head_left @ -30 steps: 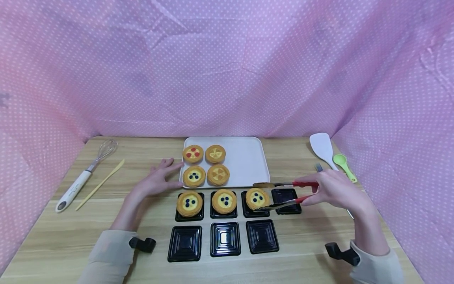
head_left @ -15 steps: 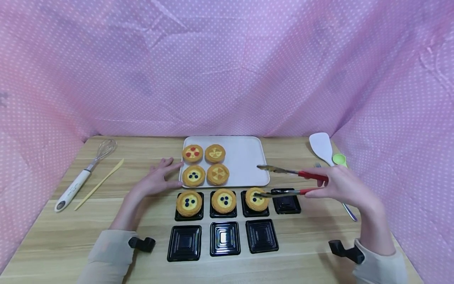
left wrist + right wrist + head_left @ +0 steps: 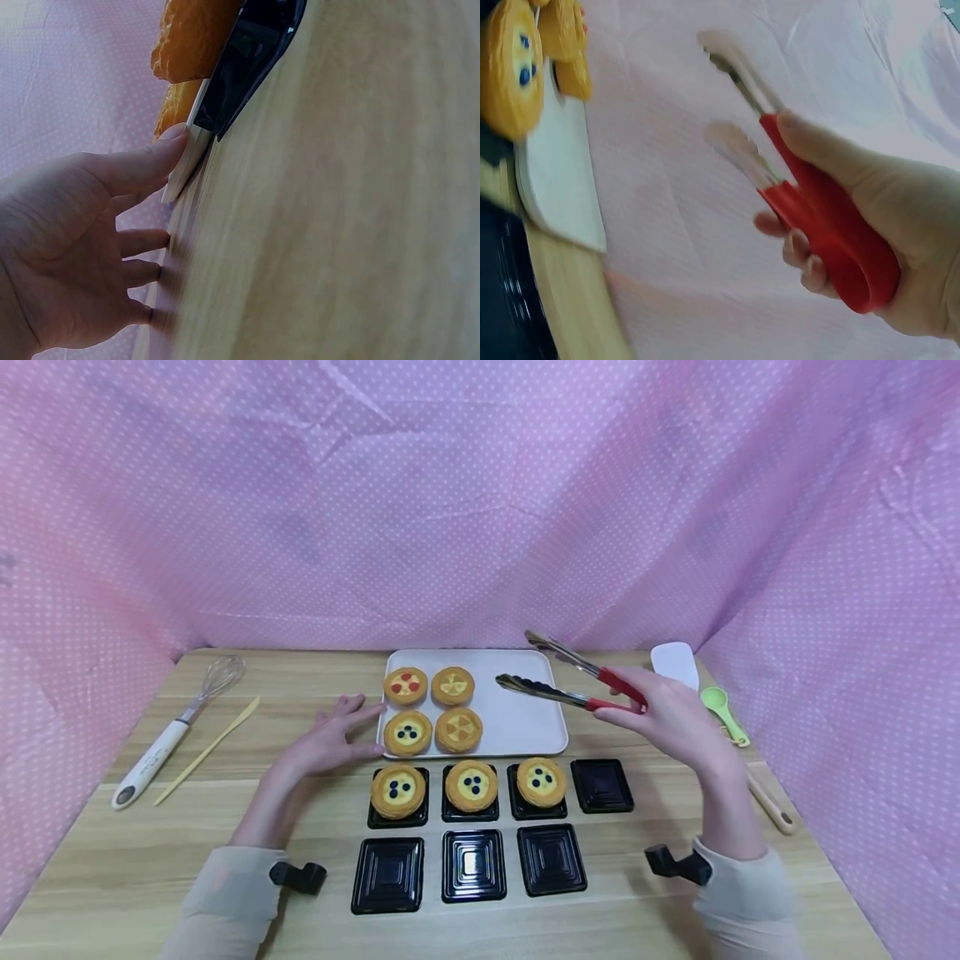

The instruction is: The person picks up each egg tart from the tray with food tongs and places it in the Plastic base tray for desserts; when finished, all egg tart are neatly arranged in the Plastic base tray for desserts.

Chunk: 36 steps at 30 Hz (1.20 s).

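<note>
My right hand (image 3: 660, 714) grips red-handled metal tongs (image 3: 570, 681); their tips stand apart, empty, in the air over the right part of the white tray (image 3: 525, 727). In the right wrist view my fingers (image 3: 802, 255) curl round the red handle (image 3: 825, 225). The tray holds several tarts on its left side, among them a blueberry tart (image 3: 407, 732). My left hand (image 3: 333, 739) lies flat on the table, its thumb (image 3: 150, 161) touching the tray's edge (image 3: 184, 165). Three blueberry tarts (image 3: 471, 785) sit in black cups; a fourth cup (image 3: 602, 785) in that row is empty.
Three empty black cups (image 3: 472, 864) line the front row. A whisk (image 3: 172, 735) and a yellow stick (image 3: 206, 752) lie at the left. A white spatula (image 3: 673, 664), a green spoon (image 3: 720, 706) and a wooden handle (image 3: 768, 802) lie at the right. Pink dotted cloth walls in the table.
My right hand has let go of the third tart in its black cup and lifted the tongs up and back over the tray. The left hand has stayed put.
</note>
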### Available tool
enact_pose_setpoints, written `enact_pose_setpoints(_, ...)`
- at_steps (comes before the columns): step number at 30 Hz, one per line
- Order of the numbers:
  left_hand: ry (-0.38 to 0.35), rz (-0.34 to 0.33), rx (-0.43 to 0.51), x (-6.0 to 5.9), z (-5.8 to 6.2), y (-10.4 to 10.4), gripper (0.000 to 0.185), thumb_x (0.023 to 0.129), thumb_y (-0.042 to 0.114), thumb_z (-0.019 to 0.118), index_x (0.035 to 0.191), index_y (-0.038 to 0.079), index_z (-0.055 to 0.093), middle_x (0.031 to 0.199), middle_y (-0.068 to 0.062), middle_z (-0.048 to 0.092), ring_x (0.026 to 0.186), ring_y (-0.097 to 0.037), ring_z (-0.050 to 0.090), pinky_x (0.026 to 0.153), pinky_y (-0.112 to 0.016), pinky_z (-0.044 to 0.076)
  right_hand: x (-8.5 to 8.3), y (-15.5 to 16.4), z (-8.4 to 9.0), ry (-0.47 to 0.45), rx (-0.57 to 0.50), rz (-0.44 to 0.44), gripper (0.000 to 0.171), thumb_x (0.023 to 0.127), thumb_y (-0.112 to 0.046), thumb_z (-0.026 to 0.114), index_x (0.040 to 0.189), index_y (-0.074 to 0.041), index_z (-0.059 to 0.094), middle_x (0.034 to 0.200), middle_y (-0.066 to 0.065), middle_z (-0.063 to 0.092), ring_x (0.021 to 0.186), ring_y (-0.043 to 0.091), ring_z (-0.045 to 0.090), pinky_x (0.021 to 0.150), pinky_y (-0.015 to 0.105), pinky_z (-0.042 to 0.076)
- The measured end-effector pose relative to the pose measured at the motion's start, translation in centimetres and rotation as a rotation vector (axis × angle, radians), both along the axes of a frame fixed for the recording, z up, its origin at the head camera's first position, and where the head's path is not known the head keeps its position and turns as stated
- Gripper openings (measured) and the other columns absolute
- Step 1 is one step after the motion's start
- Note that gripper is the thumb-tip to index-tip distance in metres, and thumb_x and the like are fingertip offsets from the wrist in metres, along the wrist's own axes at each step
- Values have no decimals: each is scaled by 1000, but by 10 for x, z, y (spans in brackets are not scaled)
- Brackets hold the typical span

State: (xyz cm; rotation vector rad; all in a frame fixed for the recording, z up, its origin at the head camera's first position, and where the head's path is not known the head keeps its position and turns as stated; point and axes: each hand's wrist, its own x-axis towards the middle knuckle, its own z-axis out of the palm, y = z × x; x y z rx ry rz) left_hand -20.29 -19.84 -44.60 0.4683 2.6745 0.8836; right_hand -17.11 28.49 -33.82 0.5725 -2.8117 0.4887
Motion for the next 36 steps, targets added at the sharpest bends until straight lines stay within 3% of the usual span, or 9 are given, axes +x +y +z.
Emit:
enact_pose_setpoints(5, 13, -3, -6, 1, -1, -1, 80, 92, 47, 72, 159, 17, 39, 170, -31, 9, 156, -57, -2, 121, -77, -9, -19, -26, -10, 7, -14, 33, 41, 90, -52, 75, 119, -25, 66, 85, -2, 62, 69, 14, 50, 62, 30, 41)
enact_pose_setpoints(10, 10, -7, -5, -1, -3, 2, 80, 92, 48, 71, 159, 18, 39, 170, -30, 9, 156, -56, -2, 121, -76, -9, -33, -44, -20, -23, -40, 66, 50, 89, -51, 77, 127, -20, 67, 97, 0, 69, 69, 15, 52, 62, 29, 43)
enact_pose_setpoints(13, 4, -6, -7, 0, -5, 4, 81, 92, 48, 71, 159, 19, 38, 170, -29, 8, 156, -56, -2, 121, -76, -9, -39, -53, -28, -53, -39, 77, 50, 88, -49, 78, 125, -18, 67, 95, 0, 69, 70, 16, 52, 61, 30, 44)
enact_pose_setpoints(21, -10, 3, -2, 2, -7, 5, 81, 92, 46, 72, 159, 18, 38, 171, -27, 7, 157, -55, -3, 122, -75, -9, -45, -72, -43, -95, 7, 115, 42, 89, -49, 78, 115, -16, 70, 97, 7, 76, 75, 17, 65, 68, 35, 56)
enact_pose_setpoints(36, 13, -3, 6, 1, -4, 6, 81, 92, 47, 72, 159, 17, 39, 170, -30, 8, 156, -56, -3, 120, -77, -8, -50, -76, -53, -40, 93, 102, 41, 88, -52, 76, 112, -19, 72, 97, 7, 79, 67, 16, 64, 57, 32, 49)
